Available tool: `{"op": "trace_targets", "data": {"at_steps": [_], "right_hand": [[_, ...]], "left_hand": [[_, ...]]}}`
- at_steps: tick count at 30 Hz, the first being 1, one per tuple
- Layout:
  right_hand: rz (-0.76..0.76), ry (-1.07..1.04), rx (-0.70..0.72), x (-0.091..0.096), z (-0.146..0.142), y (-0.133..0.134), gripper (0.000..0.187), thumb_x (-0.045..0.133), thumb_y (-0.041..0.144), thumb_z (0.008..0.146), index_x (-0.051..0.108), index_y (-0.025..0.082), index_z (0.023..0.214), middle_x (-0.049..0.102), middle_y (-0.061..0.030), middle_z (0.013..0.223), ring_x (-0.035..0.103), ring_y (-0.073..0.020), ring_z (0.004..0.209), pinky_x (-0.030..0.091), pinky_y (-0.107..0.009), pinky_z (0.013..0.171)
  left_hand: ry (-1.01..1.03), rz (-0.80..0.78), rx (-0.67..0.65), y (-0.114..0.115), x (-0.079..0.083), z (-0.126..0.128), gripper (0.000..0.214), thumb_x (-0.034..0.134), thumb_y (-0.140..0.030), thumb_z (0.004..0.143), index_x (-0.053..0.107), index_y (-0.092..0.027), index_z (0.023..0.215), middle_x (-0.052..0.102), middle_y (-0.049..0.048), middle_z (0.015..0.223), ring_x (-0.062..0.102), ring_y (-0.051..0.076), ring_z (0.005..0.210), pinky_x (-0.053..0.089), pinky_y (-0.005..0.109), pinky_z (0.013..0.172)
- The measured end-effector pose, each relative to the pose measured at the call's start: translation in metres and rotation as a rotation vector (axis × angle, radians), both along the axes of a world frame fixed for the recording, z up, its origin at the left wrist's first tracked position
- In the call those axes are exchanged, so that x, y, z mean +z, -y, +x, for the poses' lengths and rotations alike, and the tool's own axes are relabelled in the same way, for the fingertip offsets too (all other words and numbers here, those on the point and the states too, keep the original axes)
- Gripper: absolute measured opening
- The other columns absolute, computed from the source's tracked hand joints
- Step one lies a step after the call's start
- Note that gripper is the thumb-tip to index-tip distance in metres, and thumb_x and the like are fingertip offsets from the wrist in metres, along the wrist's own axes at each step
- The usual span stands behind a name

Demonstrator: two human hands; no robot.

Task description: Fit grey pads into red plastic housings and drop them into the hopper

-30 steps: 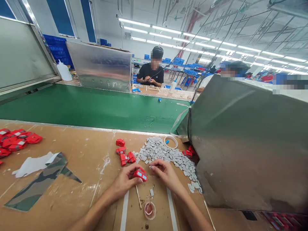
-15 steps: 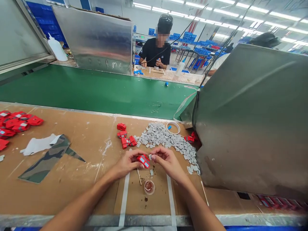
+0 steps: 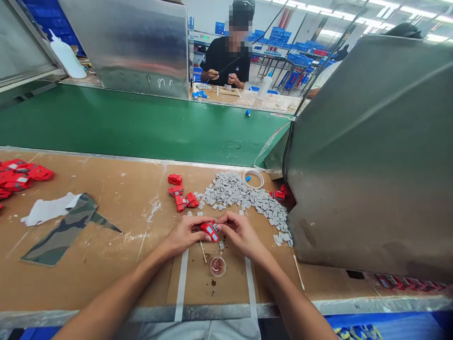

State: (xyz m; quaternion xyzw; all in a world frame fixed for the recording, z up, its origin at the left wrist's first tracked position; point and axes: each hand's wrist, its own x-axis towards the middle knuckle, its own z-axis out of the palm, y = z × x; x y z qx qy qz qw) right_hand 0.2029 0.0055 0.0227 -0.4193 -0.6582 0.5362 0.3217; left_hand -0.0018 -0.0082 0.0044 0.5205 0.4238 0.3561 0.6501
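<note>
My left hand (image 3: 184,234) grips a small red plastic part (image 3: 208,231) with pale window-like patches, perhaps a toy car body. The fingers of my right hand (image 3: 243,233) are pinched around a small grey piece (image 3: 215,227) against the part's right end. Just below, a loose grey tile (image 3: 221,245) lies on the cardboard. A cotton swab (image 3: 203,252) rests beside a small clear cup (image 3: 217,267) of reddish liquid. Beyond my hands is a heap of small grey tiles (image 3: 230,191), with several more red parts (image 3: 180,203) to its left.
A roll of tape (image 3: 254,179) lies at the heap's back edge. Metal panels (image 3: 368,160) rise at the right. More red parts (image 3: 24,177) and a camouflage scrap (image 3: 63,233) are at left. Past the green belt (image 3: 141,123) sits a co-worker (image 3: 226,61).
My right hand has moved in to the red part, bringing the grey piece against it. The view has tilted down slightly. Across the belt, the co-worker's hand has risen a little.
</note>
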Motion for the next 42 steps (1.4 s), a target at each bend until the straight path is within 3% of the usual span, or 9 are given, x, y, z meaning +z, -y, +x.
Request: {"op": "trace_targets", "data": {"at_steps": [6, 9, 13, 18, 24, 29, 35, 39, 42], "right_hand": [[0.222, 0.152, -0.001, 0.002, -0.002, 0.003, 0.013, 0.061, 0.020, 0.090, 0.063, 0.017, 0.078, 0.062, -0.0020, 0.078, 0.056, -0.0151, 0.072, 0.040, -0.026, 0.067], [0.251, 0.211, 0.021, 0.004, -0.002, 0.007, 0.014, 0.059, 0.016, 0.090, 0.063, 0.017, 0.077, 0.060, -0.0013, 0.076, 0.055, -0.0146, 0.070, 0.038, -0.026, 0.065], [0.217, 0.235, 0.014, 0.003, -0.003, 0.012, 0.013, 0.056, 0.016, 0.091, 0.066, 0.019, 0.084, 0.061, -0.0027, 0.079, 0.057, -0.0163, 0.073, 0.039, -0.028, 0.067], [0.143, 0.122, 0.006, -0.003, -0.005, 0.010, 0.012, 0.057, 0.023, 0.091, 0.066, 0.019, 0.084, 0.060, -0.0034, 0.081, 0.056, -0.0165, 0.074, 0.042, -0.028, 0.066], [-0.176, -0.116, 0.057, -0.006, -0.006, -0.002, 0.024, 0.066, 0.042, 0.086, 0.066, 0.018, 0.087, 0.061, -0.0029, 0.085, 0.059, -0.0153, 0.075, 0.049, -0.028, 0.069], [-0.171, -0.138, 0.099, -0.003, -0.006, -0.002, 0.031, 0.068, 0.047, 0.085, 0.069, 0.017, 0.090, 0.060, -0.0037, 0.089, 0.059, -0.0154, 0.079, 0.047, -0.028, 0.072], [-0.264, -0.154, 0.155, -0.002, -0.011, 0.003, 0.041, 0.069, 0.056, 0.083, 0.063, 0.016, 0.077, 0.060, -0.0009, 0.074, 0.050, -0.0118, 0.065, 0.040, -0.023, 0.060], [-0.255, -0.175, 0.126, -0.004, -0.014, 0.008, 0.041, 0.071, 0.056, 0.081, 0.061, 0.017, 0.074, 0.056, 0.0004, 0.071, 0.045, -0.0109, 0.063, 0.038, -0.022, 0.055], [-0.232, -0.243, 0.083, -0.004, -0.014, 0.007, 0.037, 0.074, 0.054, 0.080, 0.064, 0.018, 0.080, 0.056, 0.0003, 0.075, 0.050, -0.0118, 0.066, 0.044, -0.023, 0.060]], "left_hand": [[-0.182, 0.183, -0.014, 0.001, 0.000, -0.001, 0.036, 0.073, -0.024, 0.070, 0.076, -0.014, 0.105, 0.077, 0.0053, 0.094, 0.065, 0.019, 0.084, 0.050, 0.026, 0.078], [-0.296, 0.285, -0.024, 0.002, 0.004, -0.001, 0.030, 0.072, -0.025, 0.074, 0.076, -0.014, 0.102, 0.077, 0.0048, 0.091, 0.065, 0.018, 0.081, 0.048, 0.026, 0.077], [-0.382, 0.363, 0.011, 0.006, 0.006, 0.001, 0.022, 0.070, -0.027, 0.079, 0.075, -0.015, 0.096, 0.076, 0.0041, 0.087, 0.065, 0.018, 0.079, 0.048, 0.026, 0.075], [-0.410, 0.435, 0.050, 0.009, 0.000, 0.003, 0.021, 0.071, -0.027, 0.081, 0.073, -0.016, 0.100, 0.077, 0.0069, 0.093, 0.068, 0.020, 0.083, 0.052, 0.027, 0.078], [-0.455, 0.667, 0.066, 0.007, -0.009, -0.005, 0.033, 0.071, -0.030, 0.085, 0.069, -0.017, 0.116, 0.076, 0.0113, 0.107, 0.071, 0.023, 0.094, 0.055, 0.032, 0.087], [-0.522, 0.775, 0.000, 0.005, -0.002, -0.013, 0.026, 0.066, -0.033, 0.090, 0.068, -0.019, 0.112, 0.075, 0.0082, 0.094, 0.069, 0.020, 0.083, 0.054, 0.028, 0.078], [-0.543, 0.923, -0.080, 0.007, 0.006, -0.015, 0.021, 0.051, -0.022, 0.097, 0.068, -0.017, 0.108, 0.074, 0.0098, 0.090, 0.068, 0.019, 0.083, 0.053, 0.028, 0.078], [-0.648, 1.027, -0.141, 0.009, 0.016, -0.016, 0.029, 0.041, -0.016, 0.099, 0.070, -0.016, 0.101, 0.073, 0.0093, 0.087, 0.067, 0.018, 0.081, 0.053, 0.028, 0.076], [-0.653, 1.094, -0.093, 0.009, 0.023, -0.014, 0.027, 0.042, -0.015, 0.099, 0.069, -0.016, 0.103, 0.074, 0.0091, 0.089, 0.066, 0.018, 0.081, 0.053, 0.029, 0.077]]}}
